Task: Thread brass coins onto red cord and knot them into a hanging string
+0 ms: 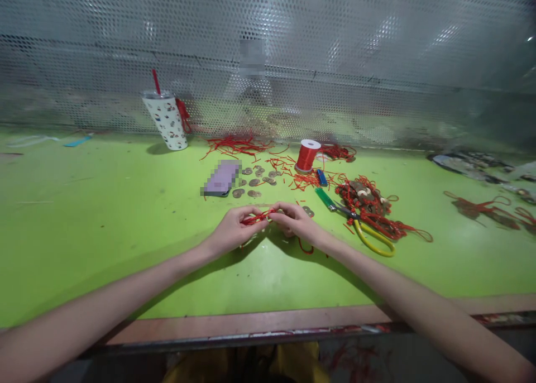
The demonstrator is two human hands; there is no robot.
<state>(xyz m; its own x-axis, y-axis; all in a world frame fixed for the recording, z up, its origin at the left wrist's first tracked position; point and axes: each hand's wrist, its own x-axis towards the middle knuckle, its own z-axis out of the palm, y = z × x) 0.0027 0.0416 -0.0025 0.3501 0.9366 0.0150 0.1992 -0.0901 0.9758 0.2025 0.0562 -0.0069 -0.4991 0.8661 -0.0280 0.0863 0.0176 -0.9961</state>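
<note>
Two hands (234, 228) (298, 224) pinching red cord (253, 220), partly covered by fingers (281, 206), details indistinct.

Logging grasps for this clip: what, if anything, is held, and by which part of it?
The left hand and right hand pinch red cord, close together; which part of the cord can't be made out.

Beyond the grip and to its left, 1 white patterned tumbler (166, 123) with 1 red straw (156, 81); nearer the grip, 1 flat purple phone (223, 178), pixelated. Farther left, 1 blue strip (78, 141). Farthest beyond, 1 perforated metal screen (125, 53).
</note>
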